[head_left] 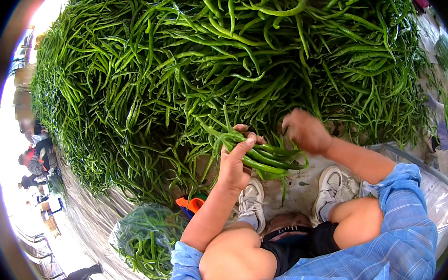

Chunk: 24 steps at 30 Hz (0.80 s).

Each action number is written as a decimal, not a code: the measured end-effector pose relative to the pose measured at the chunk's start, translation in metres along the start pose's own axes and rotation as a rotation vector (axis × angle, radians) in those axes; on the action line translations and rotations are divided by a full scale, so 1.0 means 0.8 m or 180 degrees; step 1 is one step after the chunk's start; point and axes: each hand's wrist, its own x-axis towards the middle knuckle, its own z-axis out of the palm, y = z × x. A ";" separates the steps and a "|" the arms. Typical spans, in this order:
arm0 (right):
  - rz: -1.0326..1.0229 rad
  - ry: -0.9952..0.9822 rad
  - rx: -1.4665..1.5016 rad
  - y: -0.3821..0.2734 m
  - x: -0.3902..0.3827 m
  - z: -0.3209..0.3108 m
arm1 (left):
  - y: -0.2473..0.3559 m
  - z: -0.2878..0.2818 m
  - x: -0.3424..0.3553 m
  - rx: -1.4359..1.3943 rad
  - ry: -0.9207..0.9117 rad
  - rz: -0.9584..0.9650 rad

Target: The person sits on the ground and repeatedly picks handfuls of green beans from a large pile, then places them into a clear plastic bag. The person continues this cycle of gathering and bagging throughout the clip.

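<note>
A small bunch of long green chili peppers [271, 160] is gripped in my left hand [238, 158], with the thumb pressed across the stem end and the tips pointing right. My right hand [306, 131] is just above and to the right of those tips, apart from my left hand. Motion smears its fingers, so whether they hold a pepper is unclear. Both hands are at the near edge of a huge heap of loose green chili peppers [177, 61].
A clear plastic bag [145, 237] of green peppers stands at lower left, beside an orange object [190, 204]. My white shoes [252, 200] rest on the floor between heap and body. Clear plastic sheeting [438, 202] lies at right. Other people [38, 163] are far left.
</note>
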 end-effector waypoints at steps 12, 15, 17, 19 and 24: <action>0.1193 0.0498 -0.0058 0.155 0.065 0.010 | -0.003 0.005 -0.003 0.0455 0.0200 -0.0236; 0.1359 0.0371 -0.0495 0.141 0.093 0.014 | -0.014 0.015 0.003 0.0413 -0.0091 -0.0392; 0.1675 -0.0172 -0.0638 0.145 0.102 -0.005 | -0.020 0.018 0.011 0.0260 -0.0195 -0.0341; 0.1329 -0.0362 -0.1117 0.127 0.099 -0.027 | -0.025 -0.003 0.014 0.0107 -0.0217 -0.0089; 0.1439 -0.0960 -0.0078 0.040 0.085 -0.058 | -0.022 -0.040 -0.001 0.0652 0.0700 -0.0999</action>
